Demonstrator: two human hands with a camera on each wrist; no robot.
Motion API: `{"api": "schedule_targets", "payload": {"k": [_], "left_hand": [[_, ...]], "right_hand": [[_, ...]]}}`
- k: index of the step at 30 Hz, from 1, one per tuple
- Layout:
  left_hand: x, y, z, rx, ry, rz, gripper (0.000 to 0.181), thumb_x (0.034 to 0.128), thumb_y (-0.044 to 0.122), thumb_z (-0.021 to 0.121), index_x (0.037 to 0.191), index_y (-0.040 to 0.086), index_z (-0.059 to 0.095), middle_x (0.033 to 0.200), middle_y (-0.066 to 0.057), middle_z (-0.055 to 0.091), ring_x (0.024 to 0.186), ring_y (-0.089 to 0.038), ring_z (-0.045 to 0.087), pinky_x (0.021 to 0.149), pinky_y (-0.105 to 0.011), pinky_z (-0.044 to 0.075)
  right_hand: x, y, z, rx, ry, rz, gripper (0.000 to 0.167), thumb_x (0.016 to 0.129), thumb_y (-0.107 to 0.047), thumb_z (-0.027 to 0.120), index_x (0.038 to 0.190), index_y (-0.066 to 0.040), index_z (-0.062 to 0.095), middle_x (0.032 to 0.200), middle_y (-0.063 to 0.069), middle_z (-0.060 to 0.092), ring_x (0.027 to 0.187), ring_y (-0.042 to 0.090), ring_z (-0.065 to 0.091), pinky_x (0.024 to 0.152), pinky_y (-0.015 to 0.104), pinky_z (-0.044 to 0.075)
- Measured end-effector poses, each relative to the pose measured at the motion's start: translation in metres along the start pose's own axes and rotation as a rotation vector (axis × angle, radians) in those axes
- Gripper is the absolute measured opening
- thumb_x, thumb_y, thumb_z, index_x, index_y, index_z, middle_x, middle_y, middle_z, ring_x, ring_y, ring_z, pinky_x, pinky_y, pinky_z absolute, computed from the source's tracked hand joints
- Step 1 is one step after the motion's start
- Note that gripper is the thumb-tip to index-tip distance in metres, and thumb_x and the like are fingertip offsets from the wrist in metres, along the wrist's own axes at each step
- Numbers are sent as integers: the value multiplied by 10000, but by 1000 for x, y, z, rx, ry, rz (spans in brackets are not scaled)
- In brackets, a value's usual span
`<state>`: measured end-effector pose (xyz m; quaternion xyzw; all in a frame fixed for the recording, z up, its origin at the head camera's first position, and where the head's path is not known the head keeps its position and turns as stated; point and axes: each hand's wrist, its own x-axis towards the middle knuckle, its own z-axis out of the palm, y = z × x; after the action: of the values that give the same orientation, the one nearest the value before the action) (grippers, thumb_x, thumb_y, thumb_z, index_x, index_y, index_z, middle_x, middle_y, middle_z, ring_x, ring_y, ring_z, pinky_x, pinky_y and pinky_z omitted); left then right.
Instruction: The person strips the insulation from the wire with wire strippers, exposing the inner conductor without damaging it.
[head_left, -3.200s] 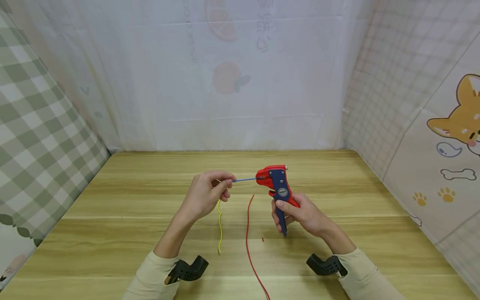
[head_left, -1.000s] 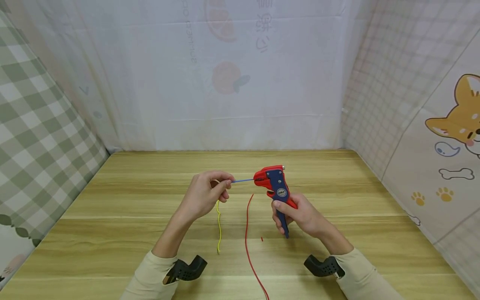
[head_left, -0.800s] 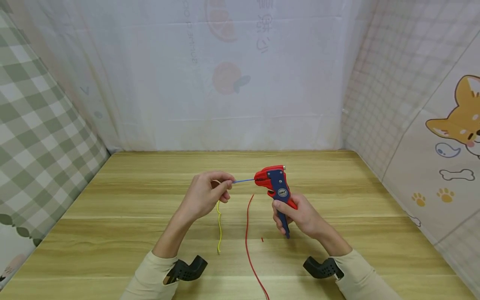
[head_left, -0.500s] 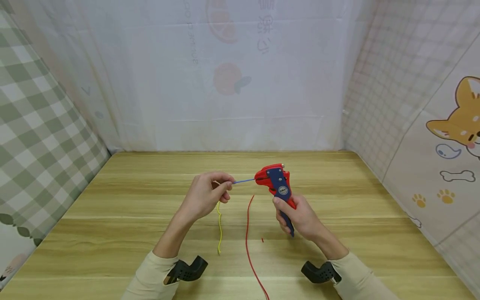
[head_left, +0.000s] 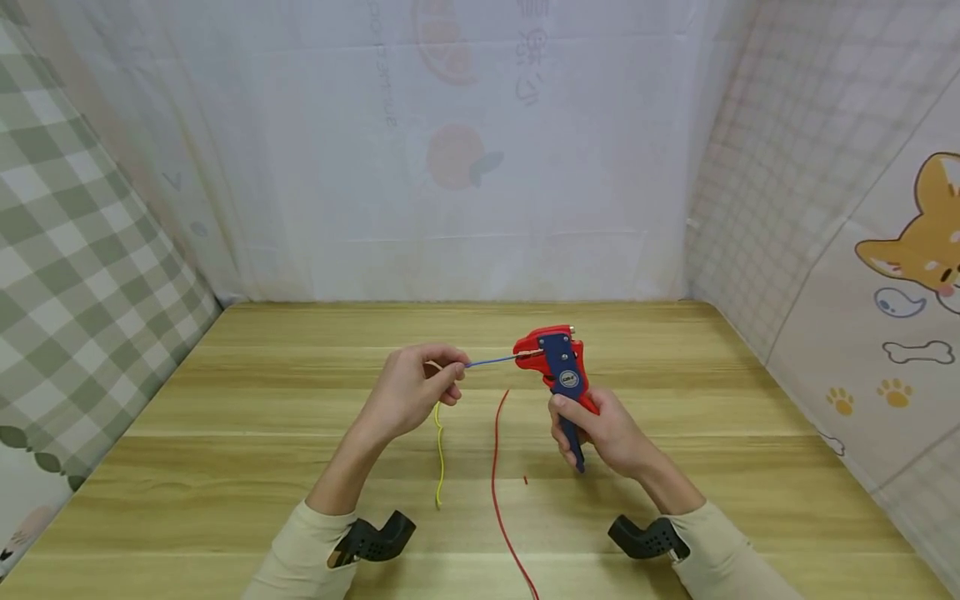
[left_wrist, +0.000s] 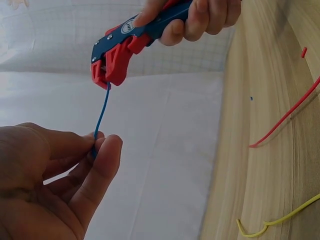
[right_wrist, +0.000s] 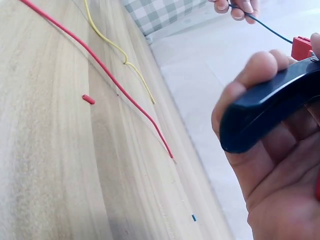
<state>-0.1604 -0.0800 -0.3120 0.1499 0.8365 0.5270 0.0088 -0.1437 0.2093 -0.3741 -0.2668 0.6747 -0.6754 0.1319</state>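
Note:
A thin blue wire (head_left: pixel 491 361) is pinched between the thumb and fingers of my left hand (head_left: pixel 415 390). Its far end reaches into the jaws of a red and dark-blue wire stripper (head_left: pixel 557 360). My right hand (head_left: pixel 609 432) grips the stripper by its handles, above the table and pointing left. In the left wrist view the blue wire (left_wrist: pixel 102 112) runs up from the fingertips to the stripper's red nose, which hides its tip. The right wrist view shows fingers curled round the dark-blue handle (right_wrist: pixel 265 102).
On the wooden table (head_left: pixel 247 433) lie a yellow wire (head_left: pixel 441 458), partly behind my left hand, and a long red wire (head_left: pixel 495 475). A short red piece (head_left: pixel 526 480) sits right of the red wire. A tiny blue piece (right_wrist: pixel 194 218) lies on the wood.
The stripper tilted and rose slightly, then shifted a little right over the last half second. Its jaw gap now shows more plainly. My left hand stays nearly still with the blue wire.

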Motion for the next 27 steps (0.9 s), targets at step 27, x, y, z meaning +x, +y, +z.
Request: {"api": "schedule_targets", "payload": {"k": [27], "left_hand": [[13, -43, 22, 78, 16, -183, 91, 952, -16, 709, 998, -65, 770, 866, -203, 769, 573, -132, 660, 570, -275, 579]], "right_hand": [[2, -3, -12, 129, -61, -77, 243, 1154, -112, 358, 1142, -70, 596, 910, 10, 699, 786, 147, 753, 752, 393, 666]]}}
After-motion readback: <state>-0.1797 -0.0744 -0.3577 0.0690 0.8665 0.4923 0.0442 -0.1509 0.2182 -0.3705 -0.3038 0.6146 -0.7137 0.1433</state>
